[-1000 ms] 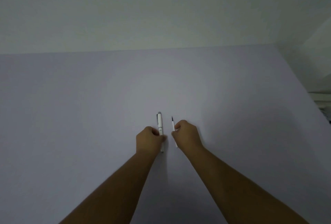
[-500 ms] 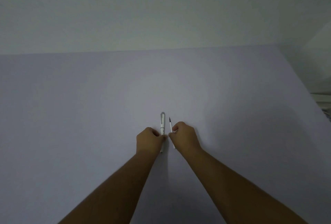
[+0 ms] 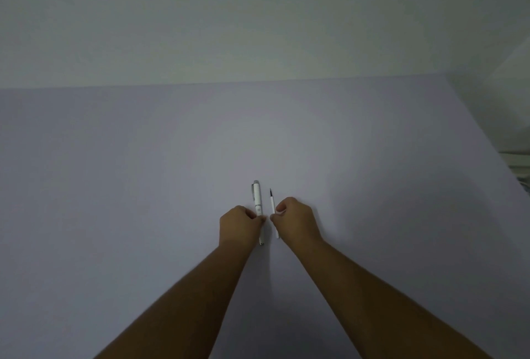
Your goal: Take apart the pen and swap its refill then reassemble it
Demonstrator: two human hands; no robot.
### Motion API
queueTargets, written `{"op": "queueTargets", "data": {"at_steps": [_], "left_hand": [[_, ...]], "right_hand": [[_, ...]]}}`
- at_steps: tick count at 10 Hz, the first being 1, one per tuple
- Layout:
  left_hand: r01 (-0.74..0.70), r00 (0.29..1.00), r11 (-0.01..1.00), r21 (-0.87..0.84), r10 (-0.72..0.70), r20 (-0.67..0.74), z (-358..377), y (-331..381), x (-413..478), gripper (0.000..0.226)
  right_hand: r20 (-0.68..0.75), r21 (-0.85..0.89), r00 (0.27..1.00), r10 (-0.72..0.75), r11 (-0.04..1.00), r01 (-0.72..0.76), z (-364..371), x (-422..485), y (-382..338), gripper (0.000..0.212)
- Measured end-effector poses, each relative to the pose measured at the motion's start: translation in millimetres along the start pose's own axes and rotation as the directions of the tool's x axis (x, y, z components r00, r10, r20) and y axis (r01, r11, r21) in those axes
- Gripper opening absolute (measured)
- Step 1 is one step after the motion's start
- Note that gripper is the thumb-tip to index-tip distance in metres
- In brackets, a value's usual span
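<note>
While the pale table (image 3: 143, 186) carries nothing else, the two hands sit slightly farther apart than half a second ago, so pen and refill lie parallel with a clearer gap; I judge the dismantling has not begun. Left hand (image 3: 239, 225) is curled, fingertips pinched on the white pen (image 3: 257, 201), which looks fully assembled. Right hand (image 3: 295, 221) pinches the thin refill (image 3: 272, 205), dark tip pointing away.

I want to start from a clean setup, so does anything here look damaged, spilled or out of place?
Nothing stands out. The left hand holds the white pen, the right hand the thin refill; both lie roughly parallel over the plain table.
</note>
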State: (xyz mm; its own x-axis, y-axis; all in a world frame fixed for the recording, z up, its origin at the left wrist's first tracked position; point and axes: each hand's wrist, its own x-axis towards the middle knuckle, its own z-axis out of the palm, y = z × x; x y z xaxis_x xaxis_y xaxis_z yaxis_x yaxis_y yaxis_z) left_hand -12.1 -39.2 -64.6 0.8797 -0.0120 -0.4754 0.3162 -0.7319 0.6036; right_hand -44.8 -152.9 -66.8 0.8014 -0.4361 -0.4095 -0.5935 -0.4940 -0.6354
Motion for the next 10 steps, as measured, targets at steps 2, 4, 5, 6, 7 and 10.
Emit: {"op": "queueTargets", "data": {"at_steps": [2,4,5,6,7,10], "left_hand": [[0.009,1.000,1.000,0.000,-0.009,0.007,0,1,0,0.024],[0.011,1.000,1.000,0.028,-0.011,0.008,-2,0,0,0.022],[-0.001,1.000,0.998,0.056,0.000,0.012,-2,-1,0,0.023],[0.000,1.000,0.999,0.048,-0.002,0.022,-2,-1,-1,0.023],[-0.007,1.000,0.998,0.068,0.005,0.018,-2,-1,-1,0.023],[-0.014,0.998,0.999,0.038,0.017,-0.055,-19,7,-9,0.035]], "right_hand": [[-0.009,0.019,1.000,-0.001,1.000,0.001,-1,-1,1,0.022],[-0.015,0.033,1.000,0.012,0.999,-0.011,-1,0,1,0.022],[-0.015,0.028,1.000,0.013,1.000,-0.013,0,0,1,0.022],[-0.011,0.025,1.000,0.015,1.000,-0.015,0,0,1,0.023],[-0.014,0.025,1.000,0.013,1.000,-0.013,0,0,2,0.023],[-0.093,-0.021,0.995,-0.044,0.999,0.043,-14,-3,-12,0.024]]}}
